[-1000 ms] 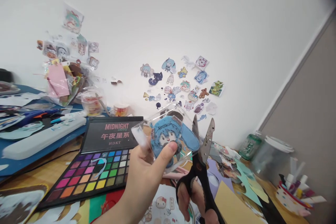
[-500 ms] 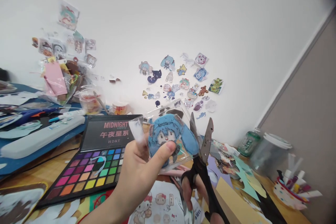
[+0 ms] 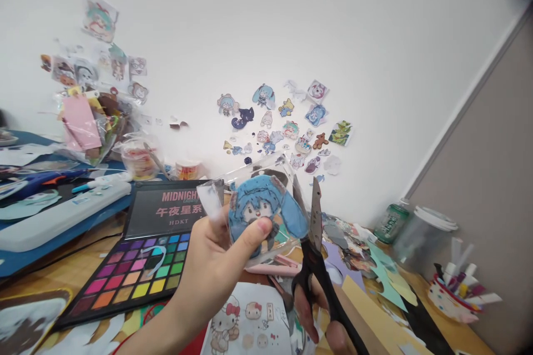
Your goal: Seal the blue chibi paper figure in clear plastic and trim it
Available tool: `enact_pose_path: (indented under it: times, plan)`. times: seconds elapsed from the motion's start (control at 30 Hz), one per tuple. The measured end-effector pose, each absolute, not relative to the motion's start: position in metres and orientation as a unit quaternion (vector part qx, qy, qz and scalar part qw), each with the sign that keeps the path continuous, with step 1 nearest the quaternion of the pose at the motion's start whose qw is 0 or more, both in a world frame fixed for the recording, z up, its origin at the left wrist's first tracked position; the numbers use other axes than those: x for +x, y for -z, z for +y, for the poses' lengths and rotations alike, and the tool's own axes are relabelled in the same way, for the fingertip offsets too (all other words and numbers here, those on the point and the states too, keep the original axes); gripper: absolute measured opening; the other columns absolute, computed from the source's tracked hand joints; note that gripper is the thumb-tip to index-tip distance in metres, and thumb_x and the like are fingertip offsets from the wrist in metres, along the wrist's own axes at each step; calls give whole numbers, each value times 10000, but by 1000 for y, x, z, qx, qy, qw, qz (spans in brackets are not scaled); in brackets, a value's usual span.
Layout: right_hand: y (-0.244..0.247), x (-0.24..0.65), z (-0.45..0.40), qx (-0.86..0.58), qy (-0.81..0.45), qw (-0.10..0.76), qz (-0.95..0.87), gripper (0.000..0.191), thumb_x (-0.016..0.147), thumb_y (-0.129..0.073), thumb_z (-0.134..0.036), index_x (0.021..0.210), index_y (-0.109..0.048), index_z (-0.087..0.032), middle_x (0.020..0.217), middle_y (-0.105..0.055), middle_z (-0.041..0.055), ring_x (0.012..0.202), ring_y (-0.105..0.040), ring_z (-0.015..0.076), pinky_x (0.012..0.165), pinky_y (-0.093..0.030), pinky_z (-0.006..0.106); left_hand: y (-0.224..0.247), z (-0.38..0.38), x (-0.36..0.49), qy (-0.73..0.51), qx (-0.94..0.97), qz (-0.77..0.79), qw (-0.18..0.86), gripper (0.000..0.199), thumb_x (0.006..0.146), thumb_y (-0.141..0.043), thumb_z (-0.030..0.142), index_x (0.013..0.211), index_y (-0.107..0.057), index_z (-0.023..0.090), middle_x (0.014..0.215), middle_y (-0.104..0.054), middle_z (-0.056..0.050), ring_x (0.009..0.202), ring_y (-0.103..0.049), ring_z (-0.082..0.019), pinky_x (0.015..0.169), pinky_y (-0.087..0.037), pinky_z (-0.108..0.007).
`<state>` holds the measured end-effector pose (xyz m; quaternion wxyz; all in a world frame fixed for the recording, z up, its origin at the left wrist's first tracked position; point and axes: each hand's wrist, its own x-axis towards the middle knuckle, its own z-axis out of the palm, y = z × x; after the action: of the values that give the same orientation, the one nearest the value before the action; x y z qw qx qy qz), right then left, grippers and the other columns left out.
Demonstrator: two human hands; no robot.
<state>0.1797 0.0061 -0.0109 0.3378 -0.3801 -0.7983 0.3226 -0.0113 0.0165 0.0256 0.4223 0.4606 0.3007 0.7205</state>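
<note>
My left hand (image 3: 220, 266) is closed on a clear-wrapped cutout of a blue-haired figure (image 3: 254, 199), its thumb pressed on the front. Clear film stands out past the figure's edges. In my right hand (image 3: 318, 310) is a pair of black-handled scissors (image 3: 316, 233), fingers and thumb in the loops. The blades point upward and are parted, at the right edge of the film beside the blue ponytail. Whether the film lies between them is hard to tell.
An open eyeshadow palette (image 3: 137, 272) lies at the left, near a white power strip (image 3: 62, 213). A sheet with cartoon drawings (image 3: 250, 316) is below my hands. At the right are a green jar (image 3: 391, 223), a clear tub (image 3: 425, 241) and a pen holder (image 3: 453, 297).
The blades have come closer together and moved slightly left with the film. My left hand and the cutout have shifted a little left. The whole view has shifted slightly.
</note>
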Motion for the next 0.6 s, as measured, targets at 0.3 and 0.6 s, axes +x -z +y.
enact_pose_path:
  times: [0.3, 0.6]
  plan:
    - [8, 188, 5, -366, -327, 299, -818, 545, 714, -399, -775, 878, -540, -274, 702, -521, 31, 673, -534, 216, 584, -461, 317, -31, 8, -5, -693, 443, 306, 480, 68, 678, -717, 195, 614, -699, 179, 584, -670, 15, 552, -616, -121, 539, -508, -169]
    - [-4, 184, -9, -426, -302, 285, -804, 555, 784, -299, -746, 654, -473, -235, 591, -492, 20, 561, -487, 167, 494, -377, 290, -27, 22, -14, -661, 433, 277, 547, 95, 690, -731, 249, 665, -700, 162, 614, -677, -4, 559, -617, -123, 547, -504, -184]
